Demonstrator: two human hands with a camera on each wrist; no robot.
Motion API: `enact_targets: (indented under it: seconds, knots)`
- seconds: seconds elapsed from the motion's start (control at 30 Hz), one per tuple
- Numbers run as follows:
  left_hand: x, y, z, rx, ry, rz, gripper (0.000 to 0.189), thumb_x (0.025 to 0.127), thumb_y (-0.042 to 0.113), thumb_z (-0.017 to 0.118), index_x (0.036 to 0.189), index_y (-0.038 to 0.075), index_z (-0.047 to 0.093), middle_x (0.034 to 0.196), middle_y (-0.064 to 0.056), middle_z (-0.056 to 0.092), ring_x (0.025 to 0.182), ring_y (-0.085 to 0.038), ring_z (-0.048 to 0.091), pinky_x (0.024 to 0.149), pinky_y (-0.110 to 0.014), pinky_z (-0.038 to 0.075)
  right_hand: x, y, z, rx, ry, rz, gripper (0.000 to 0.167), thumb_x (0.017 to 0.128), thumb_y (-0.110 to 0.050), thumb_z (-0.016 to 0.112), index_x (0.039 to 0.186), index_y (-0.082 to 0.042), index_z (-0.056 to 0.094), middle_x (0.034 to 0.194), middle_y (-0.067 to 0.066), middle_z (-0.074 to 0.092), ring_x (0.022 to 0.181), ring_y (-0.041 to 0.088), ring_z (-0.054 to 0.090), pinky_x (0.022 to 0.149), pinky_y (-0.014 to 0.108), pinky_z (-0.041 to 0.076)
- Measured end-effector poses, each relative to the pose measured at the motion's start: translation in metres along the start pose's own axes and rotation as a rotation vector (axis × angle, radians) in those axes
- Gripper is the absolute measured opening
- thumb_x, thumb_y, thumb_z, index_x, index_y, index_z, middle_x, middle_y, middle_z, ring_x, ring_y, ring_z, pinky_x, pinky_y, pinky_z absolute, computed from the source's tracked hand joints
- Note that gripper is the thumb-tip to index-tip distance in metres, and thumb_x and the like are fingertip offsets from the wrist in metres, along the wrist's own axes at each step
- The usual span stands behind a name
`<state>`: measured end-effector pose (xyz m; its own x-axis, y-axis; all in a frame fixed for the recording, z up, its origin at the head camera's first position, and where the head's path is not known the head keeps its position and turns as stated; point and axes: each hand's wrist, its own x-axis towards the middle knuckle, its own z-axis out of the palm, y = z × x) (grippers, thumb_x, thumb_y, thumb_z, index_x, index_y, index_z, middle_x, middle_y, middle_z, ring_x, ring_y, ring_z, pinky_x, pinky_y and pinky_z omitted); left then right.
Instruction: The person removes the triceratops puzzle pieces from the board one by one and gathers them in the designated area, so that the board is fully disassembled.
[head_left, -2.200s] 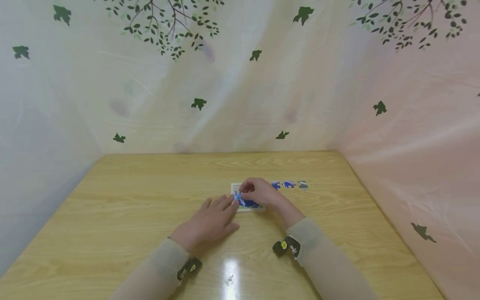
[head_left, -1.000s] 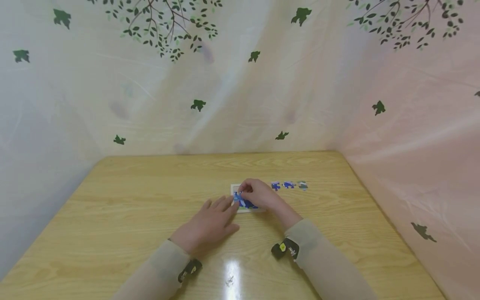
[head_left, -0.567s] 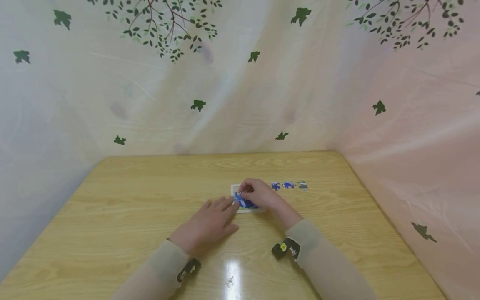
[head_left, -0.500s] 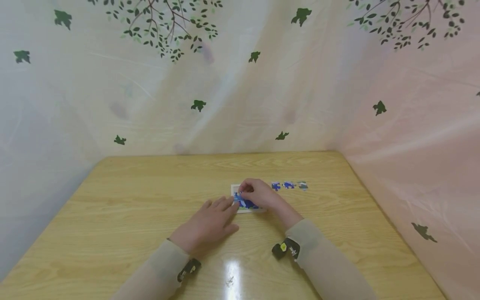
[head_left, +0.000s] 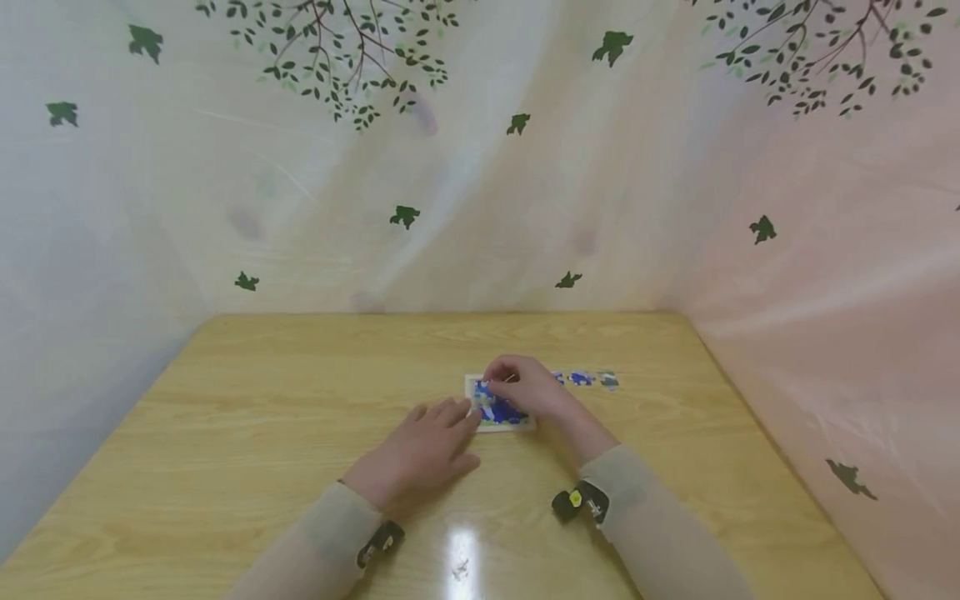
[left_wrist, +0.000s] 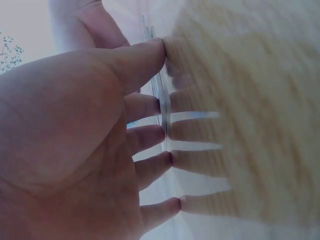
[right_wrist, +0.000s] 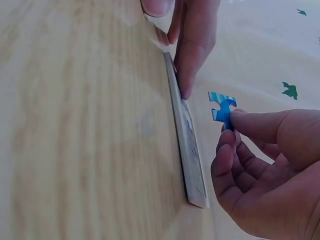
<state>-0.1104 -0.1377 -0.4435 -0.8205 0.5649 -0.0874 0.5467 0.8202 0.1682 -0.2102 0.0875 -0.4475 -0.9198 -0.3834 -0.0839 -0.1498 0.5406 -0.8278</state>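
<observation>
My right hand point(head_left: 531, 388) pinches a blue jigsaw piece point(right_wrist: 223, 107) between thumb and index finger. In the right wrist view the piece stands clear of a thin white-edged puzzle frame point(right_wrist: 192, 170) lying on the table. A mostly dark blue picture of fitted pieces point(head_left: 504, 410) fills part of the frame, and the right hand covers its upper right. My left hand point(head_left: 416, 454) is spread palm down, with fingertips at the frame's left edge. The left wrist view shows its fingers point(left_wrist: 150, 167) reaching down to the tabletop.
Loose jigsaw pieces lie in a row right of the frame, among them a blue one point(head_left: 581, 378) and a greyish one point(head_left: 608, 381). The wooden table point(head_left: 262, 400) is bordered by pale curtains point(head_left: 465, 183) with leaf prints.
The right hand has lifted slightly off the puzzle with the jigsaw piece, baring more of the blue picture. The left hand holds its place. The head view has tilted up a little.
</observation>
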Motion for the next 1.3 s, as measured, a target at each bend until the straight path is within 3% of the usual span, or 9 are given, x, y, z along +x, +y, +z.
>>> enact_targets:
  seconds: [0.37,0.57,0.83,1.0,1.13,1.3]
  knots:
    - [-0.003,0.004,-0.002,-0.029,0.005,-0.006,0.070,0.115,0.047,0.055,0.171,0.008,0.040,0.178,-0.018,0.032,0.164,-0.042,0.030,0.130,-0.070,0.024,-0.015,0.012,-0.033,-0.037,0.131,0.023,0.012,0.110,-0.018,0.071,0.121,-0.018,0.077,0.116,0.003,0.072,0.108,0.024,0.066,0.092,0.039,0.059]
    - [-0.003,0.003,-0.001,-0.035,0.004,0.000,0.070,0.115,0.047,0.055,0.171,0.007,0.040,0.178,-0.019,0.032,0.164,-0.043,0.029,0.130,-0.071,0.023,-0.024,0.027,-0.054,-0.055,0.154,0.024,0.014,0.110,-0.016,0.070,0.123,-0.013,0.076,0.117,0.007,0.072,0.105,0.025,0.067,0.085,0.034,0.059]
    - [-0.001,0.002,0.001,-0.031,0.005,0.005,0.070,0.116,0.047,0.054,0.171,0.007,0.039,0.178,-0.018,0.031,0.164,-0.043,0.029,0.130,-0.070,0.022,-0.034,0.042,-0.076,-0.071,0.136,0.108,0.019,0.111,-0.021,0.070,0.125,-0.009,0.071,0.117,0.009,0.071,0.106,0.027,0.064,0.087,0.037,0.055]
    - [-0.001,0.002,0.000,-0.034,0.003,0.005,0.070,0.116,0.047,0.053,0.172,0.007,0.038,0.178,-0.019,0.030,0.164,-0.043,0.028,0.131,-0.070,0.022,-0.037,0.047,-0.082,-0.071,0.090,0.128,0.014,0.109,-0.018,0.072,0.118,-0.007,0.073,0.108,0.009,0.070,0.096,0.026,0.063,0.078,0.035,0.055]
    - [-0.002,0.004,-0.002,-0.043,-0.004,0.001,0.070,0.116,0.047,0.052,0.172,0.007,0.037,0.179,-0.019,0.029,0.164,-0.043,0.027,0.131,-0.069,0.021,-0.038,0.049,-0.083,-0.093,0.058,0.115,0.011,0.106,-0.012,0.074,0.112,-0.003,0.074,0.101,0.009,0.071,0.091,0.024,0.063,0.077,0.033,0.054]
    - [-0.003,0.004,-0.003,-0.043,-0.014,-0.004,0.070,0.116,0.047,0.052,0.172,0.007,0.037,0.179,-0.019,0.029,0.165,-0.043,0.027,0.131,-0.069,0.020,-0.041,0.048,-0.081,-0.163,0.038,0.082,0.009,0.103,-0.010,0.077,0.107,-0.003,0.075,0.101,0.008,0.072,0.094,0.023,0.062,0.084,0.035,0.052]
